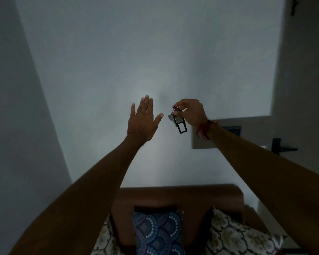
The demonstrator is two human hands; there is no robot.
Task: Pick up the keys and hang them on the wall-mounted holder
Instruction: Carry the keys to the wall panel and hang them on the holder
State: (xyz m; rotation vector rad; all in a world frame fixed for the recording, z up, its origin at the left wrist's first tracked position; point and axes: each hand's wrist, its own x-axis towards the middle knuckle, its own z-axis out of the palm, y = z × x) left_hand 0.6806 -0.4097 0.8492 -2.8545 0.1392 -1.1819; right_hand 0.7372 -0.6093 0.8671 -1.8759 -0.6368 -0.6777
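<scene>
Left hand [143, 119] raised, flat, fingers spread, holding nothing, back to camera. Just right of it, right hand [190, 112] pinches keys [178, 119] at ring, bunch dangling below fingertips. Red thread [203, 129] on right wrist. Cushion [157, 233] far below hands.

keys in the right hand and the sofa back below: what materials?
Small silvery key bunch with black rectangular loop fob, held in the right hand: pale blades look like metal; matte black fob probably plastic or coated metal, too dim to say. Brown sofa backrest: smooth, faint sheen, probably leather or leatherette.
</scene>
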